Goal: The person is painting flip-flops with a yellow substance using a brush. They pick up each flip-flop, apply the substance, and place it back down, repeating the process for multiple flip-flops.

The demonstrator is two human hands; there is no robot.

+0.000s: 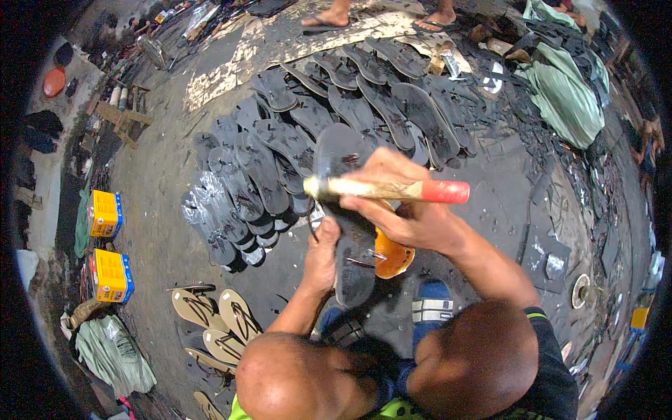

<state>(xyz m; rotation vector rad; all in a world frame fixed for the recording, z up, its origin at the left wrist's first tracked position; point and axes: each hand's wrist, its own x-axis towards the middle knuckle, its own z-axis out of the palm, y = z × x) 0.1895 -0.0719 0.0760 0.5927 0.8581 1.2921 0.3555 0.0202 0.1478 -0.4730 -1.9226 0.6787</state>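
Observation:
My left hand [322, 255] is closed around the side of a black sandal sole [355, 280], held up above the ground with its toe end pointing away from me. A thin dark strap [313, 222] sticks out beside my left thumb. My right hand [402, 203] grips the wooden handle of what looks like a hammer [392, 190]; the handle has a red end. The tool lies across the sole, its pale tip to the left, and motion blurs its head. Just right of the sole sits an orange round bowl [394, 253], partly hidden.
Rows of black sandals [294, 133] cover the ground ahead. Tan sandals [222, 327] lie at the near left, with yellow boxes [106, 213] beyond them. A green sack [567, 98] and black scraps lie at the far right. Another person's feet [327, 17] are at the far edge.

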